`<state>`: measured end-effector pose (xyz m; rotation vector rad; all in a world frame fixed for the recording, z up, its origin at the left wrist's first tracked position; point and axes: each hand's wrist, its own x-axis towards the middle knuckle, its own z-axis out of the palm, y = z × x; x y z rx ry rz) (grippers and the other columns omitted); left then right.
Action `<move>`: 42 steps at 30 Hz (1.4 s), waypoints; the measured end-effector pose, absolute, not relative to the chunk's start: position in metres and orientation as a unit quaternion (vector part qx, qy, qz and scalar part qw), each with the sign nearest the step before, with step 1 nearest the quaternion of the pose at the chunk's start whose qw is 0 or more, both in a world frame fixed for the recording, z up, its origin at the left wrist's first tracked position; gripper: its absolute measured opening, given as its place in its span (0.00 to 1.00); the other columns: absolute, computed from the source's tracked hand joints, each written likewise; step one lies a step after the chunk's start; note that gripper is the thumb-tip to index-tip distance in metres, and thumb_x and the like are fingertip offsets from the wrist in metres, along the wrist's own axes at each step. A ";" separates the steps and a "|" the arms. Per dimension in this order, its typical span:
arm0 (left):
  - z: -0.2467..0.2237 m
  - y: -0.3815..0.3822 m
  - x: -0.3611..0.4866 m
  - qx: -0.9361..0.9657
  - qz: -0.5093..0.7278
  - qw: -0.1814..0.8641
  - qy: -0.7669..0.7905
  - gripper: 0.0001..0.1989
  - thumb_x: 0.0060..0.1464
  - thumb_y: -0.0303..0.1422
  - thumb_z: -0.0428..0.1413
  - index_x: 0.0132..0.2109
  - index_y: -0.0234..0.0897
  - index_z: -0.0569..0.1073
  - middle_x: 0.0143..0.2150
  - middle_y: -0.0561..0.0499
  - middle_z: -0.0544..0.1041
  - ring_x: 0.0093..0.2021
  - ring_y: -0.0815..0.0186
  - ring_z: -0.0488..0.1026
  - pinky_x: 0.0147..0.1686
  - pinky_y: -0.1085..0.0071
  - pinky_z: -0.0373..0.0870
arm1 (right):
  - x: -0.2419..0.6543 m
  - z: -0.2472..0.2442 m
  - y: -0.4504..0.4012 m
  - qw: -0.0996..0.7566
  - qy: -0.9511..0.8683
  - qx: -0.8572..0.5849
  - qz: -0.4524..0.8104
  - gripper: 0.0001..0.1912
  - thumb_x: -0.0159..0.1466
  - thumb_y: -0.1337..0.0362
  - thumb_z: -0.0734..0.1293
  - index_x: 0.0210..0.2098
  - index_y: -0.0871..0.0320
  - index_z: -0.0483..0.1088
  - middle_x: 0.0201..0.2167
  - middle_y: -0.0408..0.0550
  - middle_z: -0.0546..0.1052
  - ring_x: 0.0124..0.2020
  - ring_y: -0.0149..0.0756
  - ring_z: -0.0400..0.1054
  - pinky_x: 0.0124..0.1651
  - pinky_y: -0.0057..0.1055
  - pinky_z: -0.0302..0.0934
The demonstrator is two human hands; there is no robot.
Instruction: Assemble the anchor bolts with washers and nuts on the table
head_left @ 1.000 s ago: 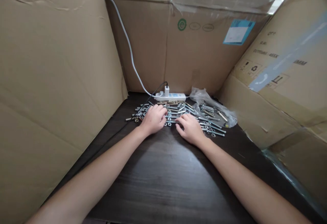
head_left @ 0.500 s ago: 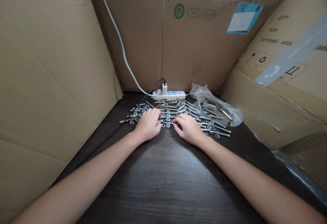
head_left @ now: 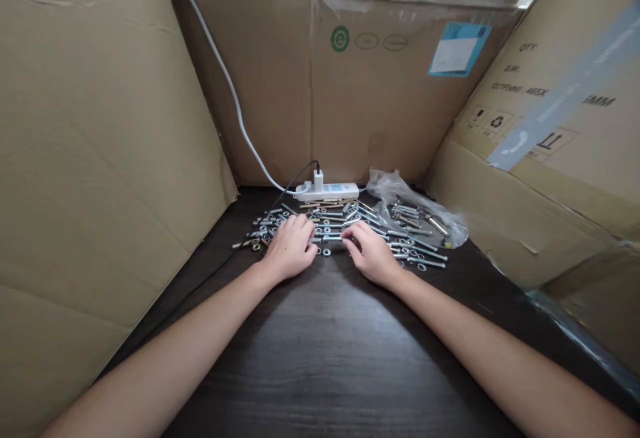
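Metal bolts (head_left: pixel 419 246), nuts (head_left: pixel 327 252) and washers (head_left: pixel 421 267) lie in rough rows on the dark tabletop. My left hand (head_left: pixel 290 249) rests over the left part of them, its fingers curled down and its thumb close to the forefinger. Whatever those fingertips hold, if anything, is hidden. To its right, my right hand (head_left: pixel 371 255) has thumb and forefinger drawn together at the right end of a silvery bolt (head_left: pixel 332 239). That bolt lies crosswise between my hands, just beyond a lone nut.
Behind the hardware stands a white power strip (head_left: pixel 327 192) with a charger (head_left: pixel 319 180) and cables. A clear plastic bag (head_left: pixel 395 188) with more bolts lies at the right. Cardboard walls (head_left: pixel 265 91) enclose the left, back and right of the dark table (head_left: pixel 300 358).
The view has shifted slightly, so the back wall appears lower. My right thumb and forefinger have shifted a little at the bolt's end. My left hand stays almost where it was.
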<state>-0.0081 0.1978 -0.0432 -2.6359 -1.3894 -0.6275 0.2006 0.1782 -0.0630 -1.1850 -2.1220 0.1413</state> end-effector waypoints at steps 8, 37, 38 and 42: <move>-0.040 0.194 0.001 -0.866 -0.270 0.033 -0.419 0.05 0.50 0.26 0.48 0.36 0.37 0.63 0.36 0.49 0.68 0.38 0.61 0.64 0.38 0.65 0.60 | 0.204 -0.063 0.181 0.436 -0.776 -0.445 0.098 0.04 0.63 0.69 0.60 0.37 0.58 0.66 0.36 0.49 0.69 0.38 0.37 0.64 0.42 0.34 0.61; -0.033 0.197 0.009 -0.857 -0.355 0.079 -0.366 0.06 0.57 0.29 0.46 0.40 0.35 0.66 0.36 0.47 0.69 0.38 0.60 0.63 0.38 0.64 0.59 | 0.200 -0.060 0.183 0.482 -0.747 -0.428 0.162 0.05 0.63 0.68 0.60 0.37 0.58 0.66 0.33 0.47 0.69 0.31 0.34 0.63 0.35 0.31 0.59; -0.032 0.197 0.009 -0.859 -0.349 0.079 -0.366 0.06 0.57 0.29 0.46 0.41 0.35 0.66 0.36 0.47 0.69 0.38 0.60 0.63 0.39 0.64 0.59 | 0.199 -0.060 0.182 0.481 -0.751 -0.423 0.160 0.05 0.63 0.68 0.60 0.37 0.58 0.66 0.33 0.48 0.69 0.31 0.34 0.63 0.35 0.31 0.60; -0.031 0.195 0.010 -0.868 -0.329 0.083 -0.362 0.07 0.58 0.30 0.47 0.42 0.35 0.67 0.36 0.47 0.69 0.38 0.60 0.62 0.39 0.64 0.59 | 0.199 -0.059 0.180 0.472 -0.764 -0.410 0.161 0.06 0.63 0.68 0.59 0.40 0.58 0.65 0.34 0.48 0.69 0.32 0.34 0.63 0.35 0.31 0.60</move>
